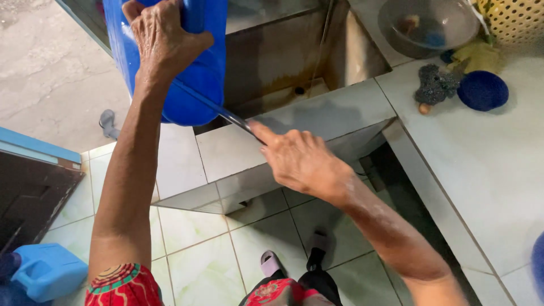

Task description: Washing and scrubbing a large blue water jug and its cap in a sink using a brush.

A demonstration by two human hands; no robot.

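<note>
blue container: large blue plastic container, top of frame, hanging over the left front edge of the tiled basin; rounded bottom end faces down toward the rim; long axis runs roughly up-down, tilted a bit away from the camera; top is cut off by the frame edge
left hand: left hand on the container's upper part, fingers wrapped over a blue handle and clamped on it; forearm runs straight down from the hand
thin rod: thin dark rod or tube coming from under the container's bottom, lying across the basin's front rim; long axis diagonal, upper left to lower right; what it is, cannot tell
right hand: right hand just in front of the basin rim, fingers together, index finger and thumb pinched on the rod's lower end
basin: rectangular, tiled rim, stained walls, small drain hole in the floor
labels: none readable on the container from this side
small jug: light blue plastic jug, on the floor, far left and below the basin
right of basin: grey bowl behind the rim; yellow perforated basket beyond it; dark scrubber and round blue sponge on the white counter
floor: pale green tiles in front of the basin; pink sandal below the right hand
</note>
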